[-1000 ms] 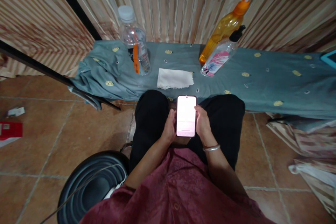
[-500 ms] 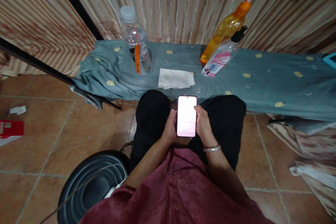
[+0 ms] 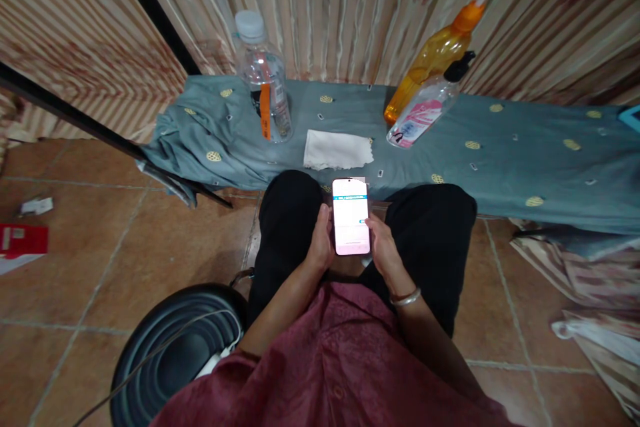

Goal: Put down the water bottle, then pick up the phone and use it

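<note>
A lit phone [image 3: 351, 215] is held over my lap, between my knees in black trousers. My left hand [image 3: 321, 243] grips its left edge. My right hand [image 3: 381, 245], with a silver bangle on the wrist, holds its right side, and the thumb touches the screen near a blue mark. Just beyond the phone, a white folded cloth [image 3: 337, 149] lies on a low surface covered with a grey-green sheet [image 3: 500, 160].
A clear water bottle [image 3: 263, 80] stands left on the sheet; an orange pump bottle [image 3: 440, 47] and a clear pink-labelled bottle [image 3: 423, 113] stand at its right. A black round stool [image 3: 170, 347] is beside my left leg. A red packet [image 3: 23, 239] lies on the tiled floor.
The phone tilted slightly and moved a little left; its screen now shows a blue bar at the top. My right thumb shifted onto the screen's right side.
</note>
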{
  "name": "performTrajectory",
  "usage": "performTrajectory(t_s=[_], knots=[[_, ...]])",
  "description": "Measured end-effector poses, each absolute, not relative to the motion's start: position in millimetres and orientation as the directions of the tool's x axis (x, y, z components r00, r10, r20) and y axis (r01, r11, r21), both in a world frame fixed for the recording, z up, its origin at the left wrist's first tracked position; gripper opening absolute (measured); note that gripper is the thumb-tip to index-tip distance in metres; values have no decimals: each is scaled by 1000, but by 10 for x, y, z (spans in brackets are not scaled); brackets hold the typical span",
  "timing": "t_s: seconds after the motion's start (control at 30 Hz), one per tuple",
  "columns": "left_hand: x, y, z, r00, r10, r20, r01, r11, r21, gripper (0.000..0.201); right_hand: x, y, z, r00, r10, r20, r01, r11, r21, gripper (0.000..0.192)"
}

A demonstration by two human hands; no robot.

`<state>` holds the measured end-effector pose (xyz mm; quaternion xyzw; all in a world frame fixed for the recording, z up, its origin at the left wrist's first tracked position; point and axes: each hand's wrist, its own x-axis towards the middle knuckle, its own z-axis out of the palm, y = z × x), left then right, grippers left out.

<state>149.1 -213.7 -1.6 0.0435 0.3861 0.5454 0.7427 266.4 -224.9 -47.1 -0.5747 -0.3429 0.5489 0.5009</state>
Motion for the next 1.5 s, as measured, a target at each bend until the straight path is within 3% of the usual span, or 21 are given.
performTrajectory(t_s=[0.43,0.73,1.5], knots=[[1482,-2142,-23,95,868,-488,-755,382,533,47,2588,-2251,-261,108,925,-365,-239,-332,-912,50],[1482,-2140,-27,102,852,-513,-760,400,513,49,2581,-2247,-278,211,907,-365,-173,-333,-927,56],[1471,-2131,-84,62,846,-529,-774,376,509,44,2598,-2267,-249,127,947,-295,-93,-285,-954,51]])
